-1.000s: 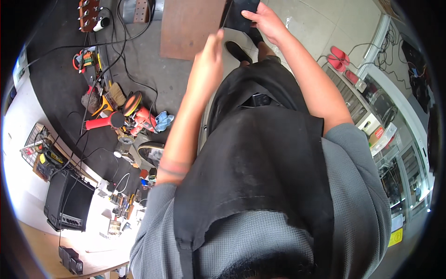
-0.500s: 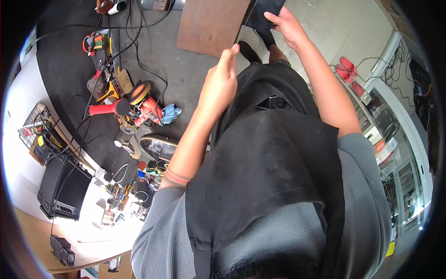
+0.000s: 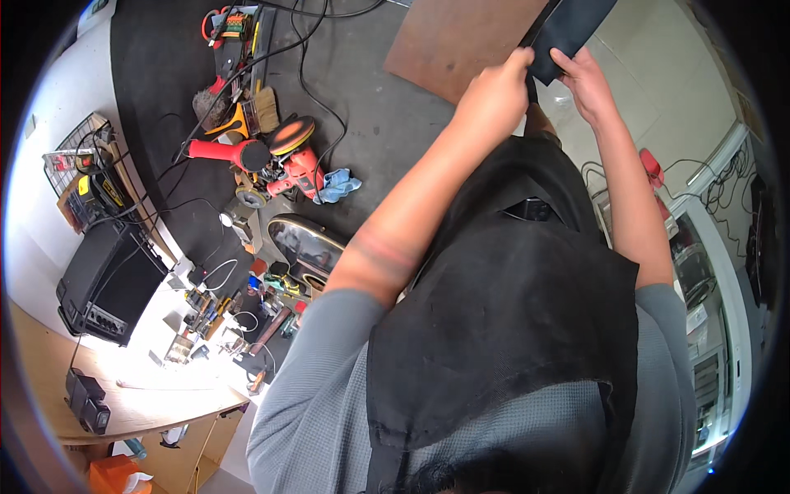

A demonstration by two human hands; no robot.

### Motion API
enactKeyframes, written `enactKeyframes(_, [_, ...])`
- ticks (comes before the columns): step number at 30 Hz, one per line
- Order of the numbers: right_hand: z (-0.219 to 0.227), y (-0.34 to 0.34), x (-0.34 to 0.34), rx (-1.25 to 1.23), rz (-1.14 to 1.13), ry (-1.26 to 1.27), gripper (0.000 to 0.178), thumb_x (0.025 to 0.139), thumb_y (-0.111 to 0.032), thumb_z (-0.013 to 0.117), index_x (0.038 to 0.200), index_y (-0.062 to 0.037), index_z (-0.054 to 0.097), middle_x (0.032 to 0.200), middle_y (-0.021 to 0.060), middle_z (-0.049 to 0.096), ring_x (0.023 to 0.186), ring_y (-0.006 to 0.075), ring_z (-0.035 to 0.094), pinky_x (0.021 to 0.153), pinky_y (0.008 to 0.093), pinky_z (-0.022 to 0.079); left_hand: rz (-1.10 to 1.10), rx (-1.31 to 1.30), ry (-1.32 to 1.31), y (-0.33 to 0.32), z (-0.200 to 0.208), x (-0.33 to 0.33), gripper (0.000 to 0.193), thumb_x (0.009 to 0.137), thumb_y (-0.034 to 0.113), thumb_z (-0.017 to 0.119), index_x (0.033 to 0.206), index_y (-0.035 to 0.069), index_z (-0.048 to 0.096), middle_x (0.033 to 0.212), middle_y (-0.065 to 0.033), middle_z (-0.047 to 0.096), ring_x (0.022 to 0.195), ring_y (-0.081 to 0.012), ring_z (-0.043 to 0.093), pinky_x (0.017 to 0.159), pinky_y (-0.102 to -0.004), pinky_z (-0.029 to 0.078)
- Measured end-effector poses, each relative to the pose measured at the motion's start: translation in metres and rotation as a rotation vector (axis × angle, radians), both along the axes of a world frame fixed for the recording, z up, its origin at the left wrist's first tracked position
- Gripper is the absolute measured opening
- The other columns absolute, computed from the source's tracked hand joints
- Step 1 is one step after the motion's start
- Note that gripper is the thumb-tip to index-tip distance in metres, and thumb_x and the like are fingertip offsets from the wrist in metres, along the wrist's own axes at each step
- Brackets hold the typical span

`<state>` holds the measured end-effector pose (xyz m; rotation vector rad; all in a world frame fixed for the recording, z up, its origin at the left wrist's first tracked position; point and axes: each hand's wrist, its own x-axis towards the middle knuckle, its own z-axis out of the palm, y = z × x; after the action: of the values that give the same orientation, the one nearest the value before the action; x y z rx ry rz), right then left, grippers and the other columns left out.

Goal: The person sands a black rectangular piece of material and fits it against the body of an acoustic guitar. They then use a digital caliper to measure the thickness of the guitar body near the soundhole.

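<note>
At the top of the view my right hand (image 3: 583,80) pinches the edge of a dark, flat sheet (image 3: 568,37), thumb on top and fingers beneath. The sheet looks like black leather, though its exact kind is unclear. My left hand (image 3: 498,92) is closed in a fist beside the sheet's near left edge. Whatever lies in its fingers is hidden. A brown, rectangular board (image 3: 461,45) lies just beyond my left hand, on the dark work surface, next to the black sheet.
Left of my arms on the dark work surface (image 3: 362,140) lie a red polisher (image 3: 300,169), a blue cloth (image 3: 337,186), a brush (image 3: 265,109) and several cables. A black amplifier-like box (image 3: 115,284) stands further left. A glass-doored cabinet (image 3: 716,329) lines the right side.
The view has shifted, so the workbench things sit further right and lower. My left hand has come closer to my right hand, and the black sheet is now tilted differently.
</note>
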<state>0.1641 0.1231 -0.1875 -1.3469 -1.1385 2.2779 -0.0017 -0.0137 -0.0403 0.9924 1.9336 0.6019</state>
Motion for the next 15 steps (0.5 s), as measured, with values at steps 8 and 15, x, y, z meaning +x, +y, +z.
enactKeyframes(8, [0.001, -0.001, 0.004, 0.012, -0.045, -0.012, 0.044, 0.107, -0.023, 0.073, 0.146, -0.0087, 0.057, 0.140, 0.0041, 0.070, 0.126, 0.0180, 0.067, 0.106, 0.0411, 0.053, -0.031, -0.155, -0.023, -0.055, 0.051, 0.004, 0.032, 0.115, 0.018, 0.047, 0.143, 0.005, 0.057, 0.124, -0.0313, 0.072, 0.119, -0.0519, 0.067, 0.097, -0.0573, 0.054])
enactKeyframes(15, [-0.002, -0.002, 0.000, -0.007, -0.041, 0.020, 0.042, 0.107, -0.017, 0.070, 0.146, -0.0085, 0.059, 0.136, 0.0039, 0.071, 0.122, 0.0194, 0.069, 0.106, 0.0407, 0.053, -0.017, -0.145, -0.044, -0.012, 0.029, 0.003, 0.035, 0.117, 0.023, 0.045, 0.144, 0.006, 0.059, 0.134, -0.0300, 0.070, 0.128, -0.0538, 0.061, 0.107, -0.0535, 0.051])
